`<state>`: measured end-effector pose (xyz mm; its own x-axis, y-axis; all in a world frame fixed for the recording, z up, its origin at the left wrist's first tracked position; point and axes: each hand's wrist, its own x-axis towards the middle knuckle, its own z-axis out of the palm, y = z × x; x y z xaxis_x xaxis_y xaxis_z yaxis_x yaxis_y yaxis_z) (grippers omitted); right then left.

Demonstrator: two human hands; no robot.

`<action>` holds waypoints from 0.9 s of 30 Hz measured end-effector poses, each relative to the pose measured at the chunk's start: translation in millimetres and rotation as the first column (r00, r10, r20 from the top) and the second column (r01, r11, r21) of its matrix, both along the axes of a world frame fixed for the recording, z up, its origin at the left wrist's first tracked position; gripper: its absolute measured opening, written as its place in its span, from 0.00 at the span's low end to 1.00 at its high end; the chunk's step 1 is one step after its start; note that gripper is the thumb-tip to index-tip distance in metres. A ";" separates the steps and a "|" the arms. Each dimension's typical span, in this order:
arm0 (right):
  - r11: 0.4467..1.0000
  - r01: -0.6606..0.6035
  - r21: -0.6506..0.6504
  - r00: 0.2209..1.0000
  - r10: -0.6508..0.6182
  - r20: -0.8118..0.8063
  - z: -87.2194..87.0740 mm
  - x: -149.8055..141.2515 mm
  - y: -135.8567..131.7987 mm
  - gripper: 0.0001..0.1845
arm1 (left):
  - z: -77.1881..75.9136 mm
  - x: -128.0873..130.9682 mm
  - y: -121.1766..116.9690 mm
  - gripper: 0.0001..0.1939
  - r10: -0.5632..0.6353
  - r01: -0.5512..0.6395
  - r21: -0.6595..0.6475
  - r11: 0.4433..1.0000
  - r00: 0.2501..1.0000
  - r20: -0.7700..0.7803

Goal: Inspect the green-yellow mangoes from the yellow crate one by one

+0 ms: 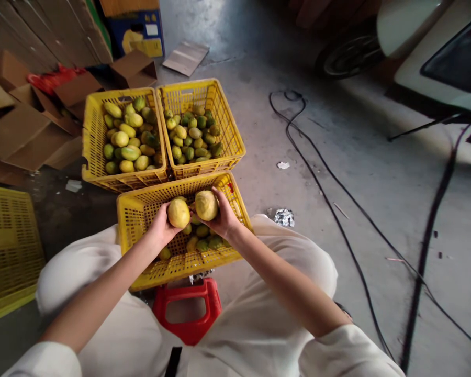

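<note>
In my left hand (161, 226) is a yellow lemon (178, 213), with the fingers curled around it. A paler, rounder lemon (206, 204) sits in my right hand (224, 219), which is closed on it from the right. Both hands are above the near yellow plastic crate (141, 273), close together. More green and yellow lemons (215, 242) lie at the bottom of that crate, partly hidden by my hands and the held fruit.
Beyond stand a left crate (96, 178) of larger lemons and a right crate (230, 133) of smaller, greener ones. Cardboard boxes (19, 133) lie left, near another yellow crate (8, 251). A red plastic stool (214, 303) is below me. Black cables (317, 183) cross the floor toward a parked scooter (416, 68).
</note>
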<state>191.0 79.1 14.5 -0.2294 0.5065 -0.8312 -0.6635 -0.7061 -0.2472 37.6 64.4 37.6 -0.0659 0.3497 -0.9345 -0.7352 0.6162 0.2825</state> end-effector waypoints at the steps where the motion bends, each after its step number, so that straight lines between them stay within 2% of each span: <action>1: 1.000 -0.010 0.020 1.000 0.009 0.011 -2.4 0.0 -0.5 0.16 | -0.1 -0.1 -0.6 0.13 -0.009 0.009 -0.001 1.000 1.000 0.009; 5: 0.999 -0.047 0.016 0.999 0.047 -0.006 -4.4 -1.8 -1.2 0.09 | -2.4 -0.7 -2.9 0.09 -0.052 0.052 0.036 0.998 0.999 0.011; 8: 1.000 -0.016 0.007 0.997 0.016 -0.070 0.5 -2.7 0.2 0.10 | -4.8 -1.0 -3.4 0.03 -0.070 0.070 0.071 0.995 0.998 0.001; 10: 1.000 0.000 -0.019 0.996 -0.002 -0.092 5.2 -2.8 1.5 0.11 | -5.5 -1.0 -3.2 0.04 -0.061 0.061 0.078 0.995 0.998 0.003; 13: 0.997 0.029 -0.074 0.999 -0.032 -0.042 10.6 -3.1 2.7 0.11 | -4.0 -0.1 -2.2 0.02 -0.019 0.020 0.055 0.998 1.000 -0.016; 18: 0.995 0.056 -0.077 0.998 -0.058 -0.014 6.4 -2.1 2.2 0.08 | -0.5 1.6 -1.0 0.05 0.019 -0.017 0.024 1.000 0.995 -0.095; 21: 0.996 0.036 -0.082 0.999 -0.037 -0.013 2.2 -0.9 1.5 0.08 | -0.9 0.7 -2.0 0.02 0.005 -0.006 -0.001 1.000 0.996 -0.087; 27: 1.000 -0.025 0.005 0.996 0.024 0.082 1.2 -2.8 -0.5 0.05 | -3.3 -0.5 -4.6 0.07 -0.080 0.081 0.037 0.996 0.997 -0.012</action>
<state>188.2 78.6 15.7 -0.1727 0.5066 -0.8447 -0.6234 -0.7202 -0.3045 37.1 59.7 34.3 -0.0463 0.3889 -0.9201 -0.6804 0.6621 0.3141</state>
